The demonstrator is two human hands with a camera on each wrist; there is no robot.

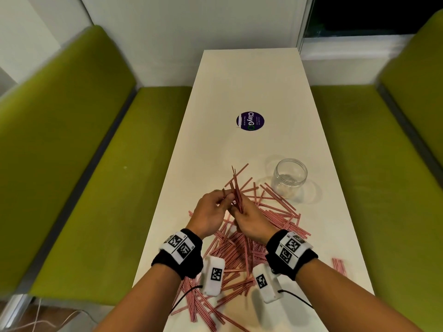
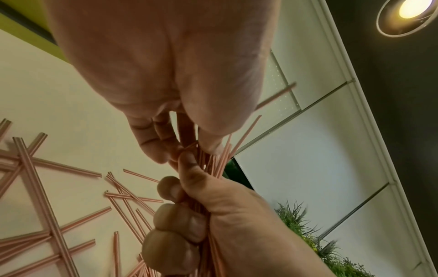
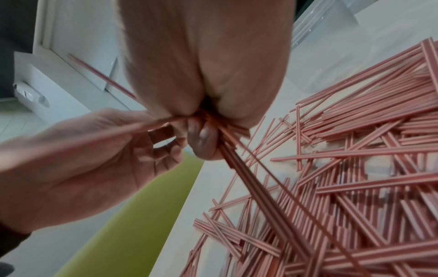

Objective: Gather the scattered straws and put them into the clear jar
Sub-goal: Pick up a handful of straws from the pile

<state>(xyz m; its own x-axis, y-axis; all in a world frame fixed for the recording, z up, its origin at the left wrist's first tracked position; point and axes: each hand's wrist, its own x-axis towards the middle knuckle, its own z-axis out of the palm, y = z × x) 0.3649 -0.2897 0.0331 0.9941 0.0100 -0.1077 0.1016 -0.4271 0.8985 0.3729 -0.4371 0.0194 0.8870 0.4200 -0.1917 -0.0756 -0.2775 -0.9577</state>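
Several red-and-white striped straws (image 1: pixel 239 250) lie in a loose pile on the near half of the white table (image 1: pixel 251 80). My right hand (image 1: pixel 236 209) grips a bundle of straws (image 1: pixel 237 190) above the pile, and the bundle fans up and away from me. In the left wrist view the right hand (image 2: pixel 237 215) has its fingers curled round the bundle (image 2: pixel 222 159). My left hand (image 1: pixel 226 197) meets it and pinches a straw against the bundle between thumb and fingers (image 2: pixel 213 148). The clear jar (image 1: pixel 290 180) stands upright and open, to the right beyond the pile.
A round purple sticker (image 1: pixel 250 121) lies mid-table. Green benches (image 1: pixel 84 164) (image 1: pixel 383 164) flank the table on both sides. A small separate group of straws (image 1: pixel 339 267) lies near the table's right edge. A wall closes off the far end.
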